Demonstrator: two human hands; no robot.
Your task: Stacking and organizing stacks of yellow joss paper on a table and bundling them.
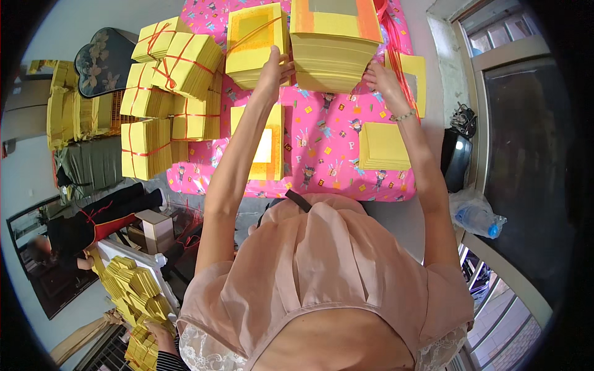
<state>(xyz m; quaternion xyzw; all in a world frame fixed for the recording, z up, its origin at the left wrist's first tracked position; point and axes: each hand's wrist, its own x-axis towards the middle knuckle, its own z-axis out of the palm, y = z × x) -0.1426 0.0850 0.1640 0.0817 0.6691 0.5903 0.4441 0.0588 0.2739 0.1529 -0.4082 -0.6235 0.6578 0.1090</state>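
A tall stack of yellow paper sheets (336,54) with an orange-edged top sheet stands at the far middle of the table. My left hand (273,75) is at its left side, fingers stretched toward the stack's edge. At its right side, my right hand (382,80) has its fingers extended and apart; whether either hand touches the paper is hard to tell. Left of the tall stack is a lower yellow stack (255,46) with an orange frame on top. Red strings (396,43) hang by the right hand.
Red-tied yellow bundles (145,145) are piled on the table's left. Nearer lie a framed yellow stack (272,142) and a plain one (383,146) on the pink patterned cloth (322,170). At lower left, another person's hand (162,337) is by yellow paper pieces (130,287).
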